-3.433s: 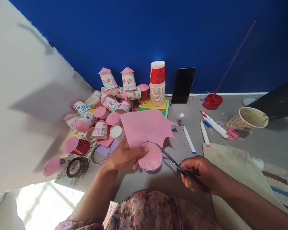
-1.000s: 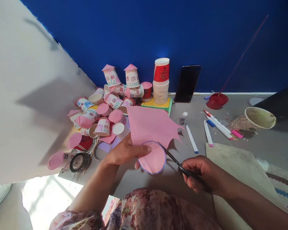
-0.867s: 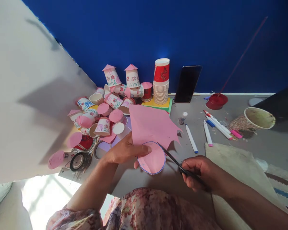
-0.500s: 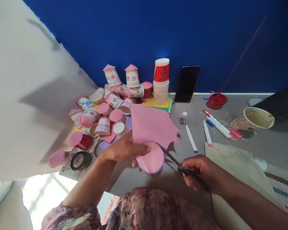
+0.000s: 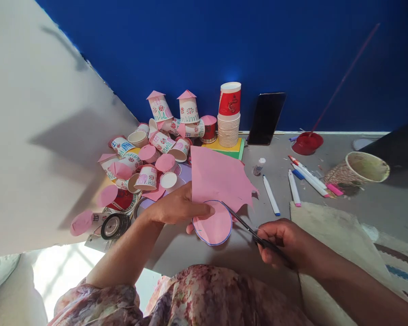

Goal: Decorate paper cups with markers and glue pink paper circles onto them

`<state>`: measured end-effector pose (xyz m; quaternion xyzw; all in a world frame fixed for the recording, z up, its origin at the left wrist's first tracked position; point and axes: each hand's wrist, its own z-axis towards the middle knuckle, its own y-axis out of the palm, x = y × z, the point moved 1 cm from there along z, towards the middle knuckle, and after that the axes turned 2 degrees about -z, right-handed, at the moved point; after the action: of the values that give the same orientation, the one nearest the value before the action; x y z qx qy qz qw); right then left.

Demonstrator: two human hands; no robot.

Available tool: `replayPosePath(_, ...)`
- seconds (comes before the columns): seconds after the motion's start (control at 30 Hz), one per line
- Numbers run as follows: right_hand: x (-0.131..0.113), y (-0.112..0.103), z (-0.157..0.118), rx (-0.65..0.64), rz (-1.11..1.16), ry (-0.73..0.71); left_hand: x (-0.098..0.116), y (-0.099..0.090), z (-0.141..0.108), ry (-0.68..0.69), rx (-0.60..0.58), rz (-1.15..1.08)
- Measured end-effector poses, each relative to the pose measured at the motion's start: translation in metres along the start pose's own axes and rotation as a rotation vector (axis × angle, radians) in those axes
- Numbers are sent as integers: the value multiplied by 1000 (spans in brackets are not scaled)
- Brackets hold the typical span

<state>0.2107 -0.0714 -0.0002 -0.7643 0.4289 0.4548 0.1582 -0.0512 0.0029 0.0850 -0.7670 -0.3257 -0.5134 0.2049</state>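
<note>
A pink paper sheet (image 5: pixel 217 174) with a ragged right edge is pinched in my left hand (image 5: pixel 180 206), the thumb lying on top. At its lower end is a round part (image 5: pixel 215 228) outlined in blue, still joined to the sheet at its upper edge. My right hand (image 5: pixel 280 242) is closed on the black handles of a pair of scissors (image 5: pixel 243 222). The blades point up and left and meet the paper at the top right of the blue outline.
Decorated paper cups (image 5: pixel 146 177) with pink tops are heaped at the left. Behind are a cup stack (image 5: pixel 229 129) and a phone (image 5: pixel 265 118). Markers (image 5: pixel 271 195), a glue bottle (image 5: pixel 259 166), a red dish (image 5: pixel 307 143), a larger cup (image 5: pixel 363 170) and a cloth (image 5: pixel 329 244) lie rightward.
The upper part of the pink sheet has shifted slightly right and turned a little in my left hand. The scissors and my right hand look almost unmoved.
</note>
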Motion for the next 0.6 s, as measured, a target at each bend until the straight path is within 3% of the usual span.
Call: replayPosePath(0.6,0,-2,1,-24,-27,-7,13,-2,4,-121,-8,3)
